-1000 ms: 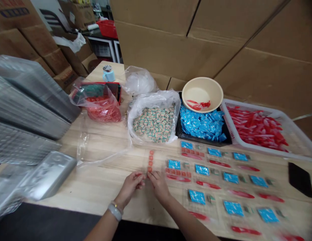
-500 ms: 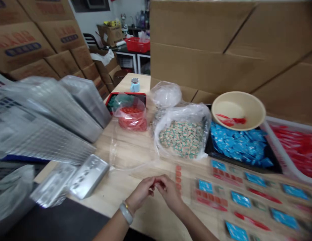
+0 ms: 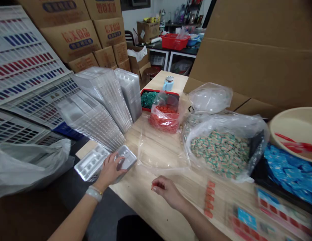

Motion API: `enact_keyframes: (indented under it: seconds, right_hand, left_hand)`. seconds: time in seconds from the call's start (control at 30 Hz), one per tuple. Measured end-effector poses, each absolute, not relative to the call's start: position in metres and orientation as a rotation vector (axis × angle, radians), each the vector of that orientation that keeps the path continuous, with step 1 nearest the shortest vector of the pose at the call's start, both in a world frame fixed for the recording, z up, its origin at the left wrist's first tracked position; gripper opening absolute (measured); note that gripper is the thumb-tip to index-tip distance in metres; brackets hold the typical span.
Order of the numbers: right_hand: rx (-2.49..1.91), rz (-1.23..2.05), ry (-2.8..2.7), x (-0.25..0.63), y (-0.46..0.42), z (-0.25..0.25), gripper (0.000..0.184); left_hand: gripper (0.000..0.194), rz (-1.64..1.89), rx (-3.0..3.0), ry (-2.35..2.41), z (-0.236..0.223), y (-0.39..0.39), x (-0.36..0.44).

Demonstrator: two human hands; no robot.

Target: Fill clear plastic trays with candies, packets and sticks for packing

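My left hand (image 3: 111, 170) reaches over two short stacks of clear plastic trays at the table's left edge. Its fingers are spread and lie on the right tray stack (image 3: 127, 160); the left tray stack (image 3: 91, 163) is beside it. Held above the bare wood, my right hand (image 3: 168, 191) is closed, with a small red piece (image 3: 153, 187) at its fingertips. To its right, several red pieces (image 3: 209, 199) lie in a row. Filled clear trays (image 3: 246, 219) with blue packets sit farther right, blurred.
Tall tray stacks (image 3: 95, 117) lean at the left. Behind stand a bag of red pieces (image 3: 166, 122), a bag of small wrapped pieces (image 3: 221, 150), a light blue mug (image 3: 168, 83) and a beige basin (image 3: 294, 122). A grey plastic bag (image 3: 32, 167) hangs left of the table.
My hands have parted: the left has moved left onto the trays, while the right stays over the table with the red piece. The view has turned left.
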State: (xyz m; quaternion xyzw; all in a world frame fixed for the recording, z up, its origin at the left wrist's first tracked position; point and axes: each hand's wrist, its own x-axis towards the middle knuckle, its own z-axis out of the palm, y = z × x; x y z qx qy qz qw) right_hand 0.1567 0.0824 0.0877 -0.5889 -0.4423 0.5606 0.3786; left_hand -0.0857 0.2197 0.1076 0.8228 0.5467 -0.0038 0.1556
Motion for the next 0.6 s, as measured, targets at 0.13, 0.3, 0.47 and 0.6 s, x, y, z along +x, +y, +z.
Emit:
enact_keyframes:
  seconds: [0.13,0.3,0.47,0.6]
  right_hand:
    - [-1.433,1.605,-1.021,0.146,0.082,0.079,0.013]
    - [-1.329,1.787,-0.856,0.143,0.083,0.078,0.022]
    - [-1.287,1.896,-0.804,0.140,0.090,0.081,0.026]
    - [-1.241,1.888,-0.881,0.137,0.107,0.082,0.026]
  left_hand:
    - [0.046,0.004,2.378,1.567,0.105,0.218,-0.086]
    - [0.045,0.010,2.394,1.560,0.103,0.216,-0.089]
    - [0.046,0.024,2.409,1.541,0.097,0.216,-0.094]
    - [0.046,0.058,2.432,1.519,0.095,0.216,-0.095]
